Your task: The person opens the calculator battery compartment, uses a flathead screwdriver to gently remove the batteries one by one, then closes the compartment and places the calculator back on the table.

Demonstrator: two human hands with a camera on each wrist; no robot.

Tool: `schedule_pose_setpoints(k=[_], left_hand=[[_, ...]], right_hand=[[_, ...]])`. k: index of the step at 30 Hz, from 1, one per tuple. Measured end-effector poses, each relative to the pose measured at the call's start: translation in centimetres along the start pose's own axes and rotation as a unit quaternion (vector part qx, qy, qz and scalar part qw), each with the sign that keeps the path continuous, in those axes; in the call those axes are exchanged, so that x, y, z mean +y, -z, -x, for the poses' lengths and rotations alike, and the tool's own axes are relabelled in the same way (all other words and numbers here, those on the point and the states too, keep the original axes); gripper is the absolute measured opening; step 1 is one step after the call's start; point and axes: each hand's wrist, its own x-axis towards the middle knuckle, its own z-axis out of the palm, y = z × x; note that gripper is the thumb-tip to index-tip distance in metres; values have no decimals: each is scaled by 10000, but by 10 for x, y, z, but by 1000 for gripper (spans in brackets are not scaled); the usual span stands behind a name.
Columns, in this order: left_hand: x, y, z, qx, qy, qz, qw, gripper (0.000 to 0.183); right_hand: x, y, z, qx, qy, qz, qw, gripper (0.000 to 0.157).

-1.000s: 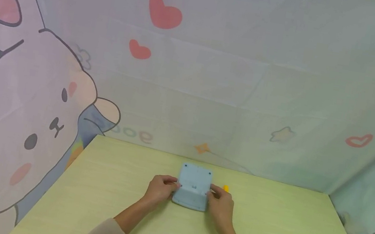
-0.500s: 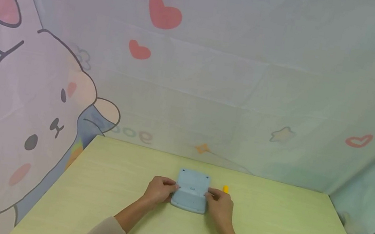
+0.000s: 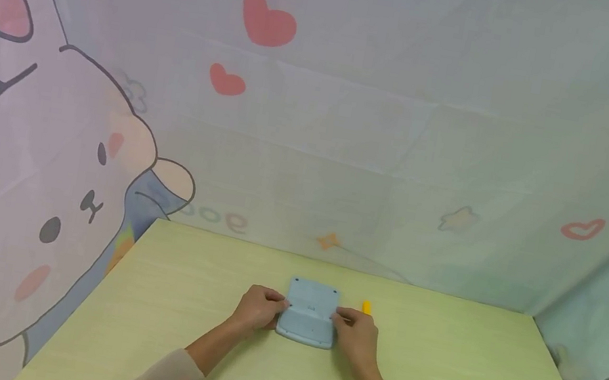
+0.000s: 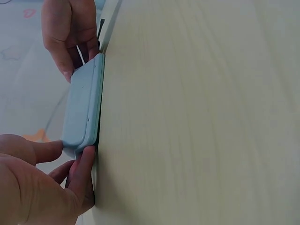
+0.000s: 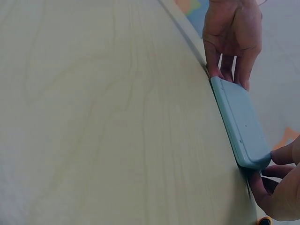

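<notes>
A light blue calculator (image 3: pixel 308 323) lies back side up, with small dark screw holes and a little latch in the middle. By its left edge my left hand (image 3: pixel 257 309) grips it, thumb on the back and fingers beneath. On the opposite edge my right hand (image 3: pixel 357 337) pinches it the same way. Seen from the left wrist, the calculator (image 4: pixel 83 103) is close over the table with a dark shadow under its rim. From the right wrist, its thick curved end (image 5: pixel 246 124) faces the camera, a hand at each side.
Just beyond my right hand lies a screwdriver with a yellow handle (image 3: pixel 366 307); its dark thin shaft (image 4: pixel 101 29) shows in the left wrist view. The pale wood-grain table (image 3: pixel 467 369) meets a printed cloth backdrop (image 3: pixel 316 119) at its far edge.
The calculator has tipped down flatter, its far edge dropping and coming a little toward me. Both hands keep their hold and have barely moved.
</notes>
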Motion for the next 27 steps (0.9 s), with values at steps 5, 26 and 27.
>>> schedule_pose_setpoints(k=[5, 26, 27], left_hand=[[0, 1, 1, -67, -84, 2, 9999, 23], [8, 11, 6, -400, -409, -710, 9958, 48], [9, 13, 7, -439, -487, -917, 9936, 52]], right_hand=[[2, -1, -2, 8, -3, 25, 10000, 23], [0, 7, -2, -436, 420, 291, 9977, 33], [0, 7, -1, -450, 462, 307, 9974, 33]])
